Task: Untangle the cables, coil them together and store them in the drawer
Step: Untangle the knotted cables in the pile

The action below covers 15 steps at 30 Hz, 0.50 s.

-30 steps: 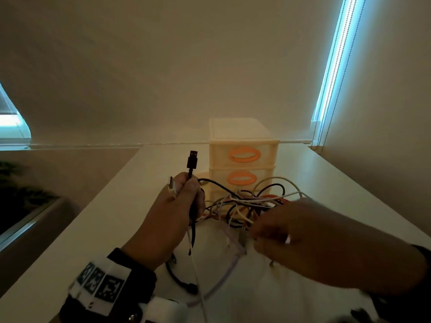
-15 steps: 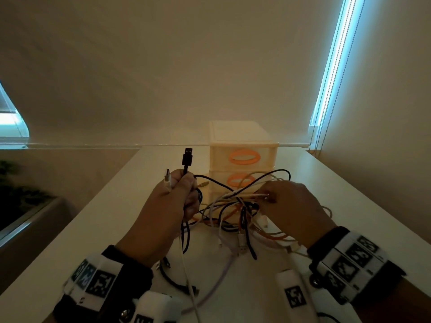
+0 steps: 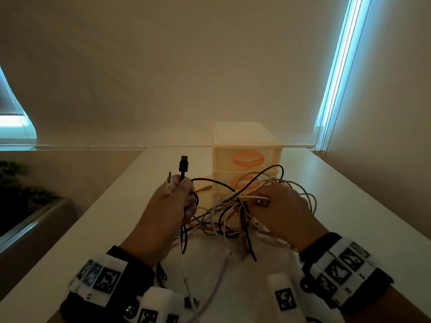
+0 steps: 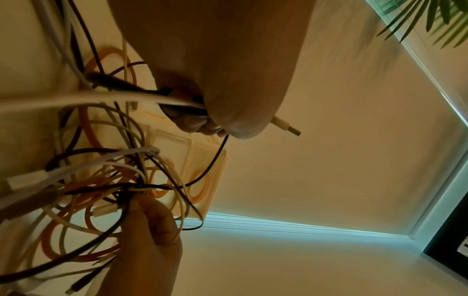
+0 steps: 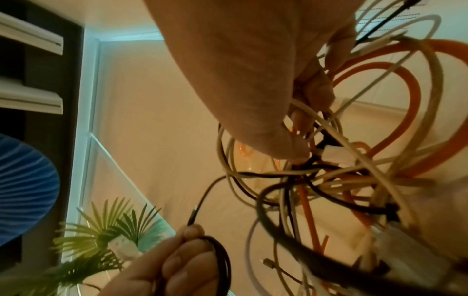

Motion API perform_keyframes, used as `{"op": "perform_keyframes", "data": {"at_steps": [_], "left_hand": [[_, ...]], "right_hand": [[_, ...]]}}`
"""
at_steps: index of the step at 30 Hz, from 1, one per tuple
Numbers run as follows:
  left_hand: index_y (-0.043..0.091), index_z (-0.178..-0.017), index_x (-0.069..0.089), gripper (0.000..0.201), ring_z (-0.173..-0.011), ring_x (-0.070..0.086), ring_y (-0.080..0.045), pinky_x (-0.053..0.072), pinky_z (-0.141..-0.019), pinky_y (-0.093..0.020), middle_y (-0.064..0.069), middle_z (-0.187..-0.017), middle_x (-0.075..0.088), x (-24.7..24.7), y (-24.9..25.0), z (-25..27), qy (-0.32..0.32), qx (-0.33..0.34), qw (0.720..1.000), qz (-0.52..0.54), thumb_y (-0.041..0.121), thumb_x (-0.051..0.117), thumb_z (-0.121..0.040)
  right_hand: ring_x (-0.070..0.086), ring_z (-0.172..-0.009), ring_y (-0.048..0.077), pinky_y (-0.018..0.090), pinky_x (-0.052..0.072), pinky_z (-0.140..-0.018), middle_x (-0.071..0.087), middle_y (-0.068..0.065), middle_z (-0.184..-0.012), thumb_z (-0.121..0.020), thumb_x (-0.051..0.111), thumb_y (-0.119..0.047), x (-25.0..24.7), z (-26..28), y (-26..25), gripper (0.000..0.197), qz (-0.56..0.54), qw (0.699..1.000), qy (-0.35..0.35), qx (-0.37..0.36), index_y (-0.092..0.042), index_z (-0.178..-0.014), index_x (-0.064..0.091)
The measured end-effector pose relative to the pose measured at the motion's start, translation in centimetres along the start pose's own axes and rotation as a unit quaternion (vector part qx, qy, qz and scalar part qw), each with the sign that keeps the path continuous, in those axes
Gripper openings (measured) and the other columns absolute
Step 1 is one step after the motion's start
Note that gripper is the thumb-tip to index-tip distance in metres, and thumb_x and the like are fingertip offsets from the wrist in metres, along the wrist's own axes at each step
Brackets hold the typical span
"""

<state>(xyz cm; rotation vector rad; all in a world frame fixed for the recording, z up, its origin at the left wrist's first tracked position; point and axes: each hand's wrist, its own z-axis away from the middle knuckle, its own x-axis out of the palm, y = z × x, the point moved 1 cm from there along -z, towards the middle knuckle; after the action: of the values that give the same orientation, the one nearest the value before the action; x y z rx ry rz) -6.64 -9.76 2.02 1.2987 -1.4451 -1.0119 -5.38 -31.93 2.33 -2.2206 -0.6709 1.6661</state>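
A tangle of black, white and orange cables (image 3: 235, 213) hangs between my hands above the white table (image 3: 349, 206), in front of a small cream drawer unit (image 3: 247, 157) with orange handles. My left hand (image 3: 172, 206) grips a black cable with its USB plug (image 3: 183, 164) sticking up, and a white plug (image 3: 168, 181) beside it. My right hand (image 3: 277, 210) pinches strands in the knot (image 5: 326, 154) of the tangle. In the left wrist view the white plug (image 4: 286, 128) juts past my thumb. Loose cable ends (image 3: 221, 273) trail on the table.
The drawer unit stands at the table's far edge against the blind (image 3: 210, 66); its drawers look closed. A plant (image 3: 14, 183) sits low to the left, past the table's left edge. A lit window strip (image 3: 338, 61) runs down at the right.
My right hand has drawn back from reaching in low to lifting the tangle near the drawers. The left hand has kept its grip and risen slightly.
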Motion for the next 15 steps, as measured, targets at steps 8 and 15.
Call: {"op": "perform_keyframes", "data": {"at_steps": [8, 15], "left_hand": [[0.010, -0.084, 0.044, 0.028, -0.052, 0.026, -0.011, 0.027, -0.045, -0.020, 0.003, -0.061, 0.032, 0.5, -0.6, 0.1, -0.019, 0.022, 0.996, -0.089, 0.021, 0.037, -0.109], [0.011, -0.084, 0.042, 0.027, -0.049, 0.027, -0.009, 0.028, -0.044, -0.020, 0.007, -0.058, 0.033, -0.1, -1.1, -0.3, 0.006, 0.013, 0.995, -0.094, 0.019, 0.037, -0.109]], "right_hand": [[0.064, -0.100, 0.014, 0.047, 0.046, -0.096, 0.070, -0.015, -0.096, -0.087, 0.069, -0.047, 1.6, 0.3, -0.3, 0.015, 0.031, 0.999, 0.030, -0.021, -0.045, -0.101, 0.072], [0.057, -0.083, 0.008, 0.047, 0.052, -0.082, 0.061, -0.016, -0.081, -0.089, 0.063, -0.035, 2.6, -0.2, 0.7, 0.013, -0.045, 0.997, 0.029, -0.063, -0.042, -0.080, 0.057]]}}
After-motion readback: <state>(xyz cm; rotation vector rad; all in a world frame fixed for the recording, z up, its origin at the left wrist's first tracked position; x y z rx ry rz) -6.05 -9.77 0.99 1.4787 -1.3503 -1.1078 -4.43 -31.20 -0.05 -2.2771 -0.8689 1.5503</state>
